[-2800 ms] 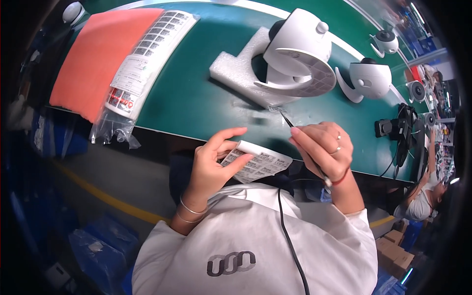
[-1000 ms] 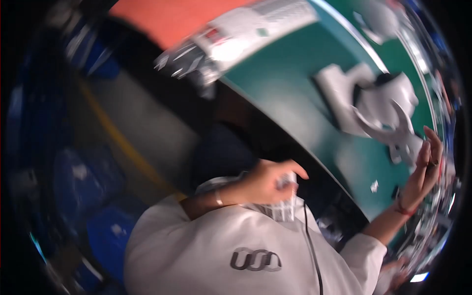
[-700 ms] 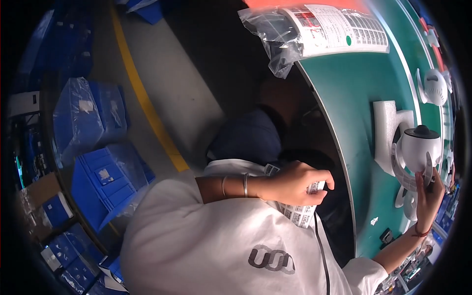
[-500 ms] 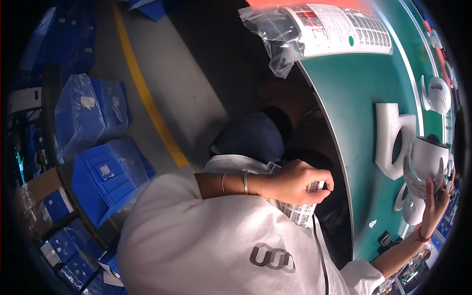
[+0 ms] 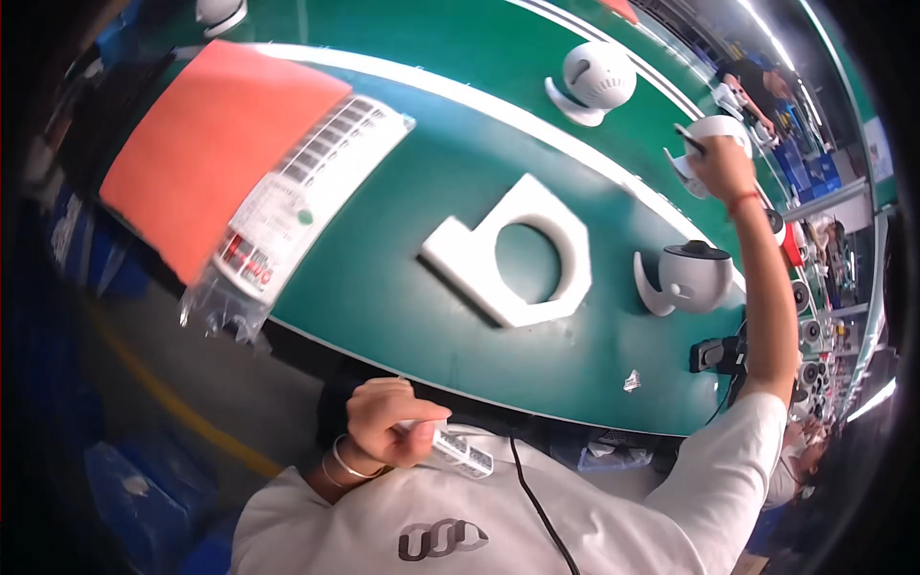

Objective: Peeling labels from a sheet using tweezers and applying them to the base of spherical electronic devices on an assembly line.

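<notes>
My left hand is closed on a rolled white sheet of printed labels, low in front of my shirt. My right arm reaches far across to the right. The right hand curls over a white rounded device with a curved stand, and its fingertips are mostly hidden. A narrow dark piece shows beside the fingers; I cannot make out whether it belongs to the device. Nearer stands another white device with a black top. To its left a white foam insert with a round hole lies flat on the green table.
An orange sheet and a bagged label sheet lie at the left. Another white device stands beyond the white line. Near the right edge are a black clamp-like piece and a paper scrap. A person works farther off.
My view has swung right, toward the table. My right hand has moved farther out across it with the white device. My left hand still holds the labels.
</notes>
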`<move>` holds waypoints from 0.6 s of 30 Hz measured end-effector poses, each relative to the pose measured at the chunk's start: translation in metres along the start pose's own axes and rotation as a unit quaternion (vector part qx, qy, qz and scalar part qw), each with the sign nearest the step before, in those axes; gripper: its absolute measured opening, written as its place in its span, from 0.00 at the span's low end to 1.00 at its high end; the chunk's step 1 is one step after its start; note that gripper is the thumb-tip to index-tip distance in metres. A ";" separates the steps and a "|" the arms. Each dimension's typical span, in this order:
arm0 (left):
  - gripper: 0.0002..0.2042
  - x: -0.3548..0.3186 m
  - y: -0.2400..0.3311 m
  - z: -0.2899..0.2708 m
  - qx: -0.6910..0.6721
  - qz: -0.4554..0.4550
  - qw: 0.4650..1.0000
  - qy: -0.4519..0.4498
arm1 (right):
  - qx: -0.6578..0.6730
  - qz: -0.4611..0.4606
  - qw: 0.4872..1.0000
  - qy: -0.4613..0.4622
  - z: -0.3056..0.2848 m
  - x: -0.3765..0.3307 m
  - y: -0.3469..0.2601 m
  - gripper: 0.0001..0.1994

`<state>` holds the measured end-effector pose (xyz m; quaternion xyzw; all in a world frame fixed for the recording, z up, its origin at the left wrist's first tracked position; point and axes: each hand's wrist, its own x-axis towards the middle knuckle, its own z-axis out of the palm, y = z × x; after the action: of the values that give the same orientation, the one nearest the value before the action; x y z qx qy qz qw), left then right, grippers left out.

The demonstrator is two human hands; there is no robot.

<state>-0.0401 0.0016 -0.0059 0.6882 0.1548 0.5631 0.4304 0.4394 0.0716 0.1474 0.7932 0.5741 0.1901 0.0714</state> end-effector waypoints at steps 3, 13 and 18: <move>0.05 0.004 -0.003 0.003 -0.012 -0.050 0.998 0.025 | -0.121 -0.016 0.992 -0.026 0.057 0.033 0.018 0.09; 0.09 0.005 -0.010 0.014 0.068 -0.169 0.979 0.093 | -0.251 -0.153 0.955 0.051 0.173 0.038 0.084 0.07; 0.08 0.005 -0.010 0.015 0.082 -0.170 0.978 0.085 | -0.112 -0.163 0.980 0.014 0.147 0.010 0.059 0.15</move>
<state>-0.0217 0.0048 -0.0104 0.6342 0.3509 0.5238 0.4475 0.5510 0.0772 0.0342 0.6731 0.6717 0.2504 0.1817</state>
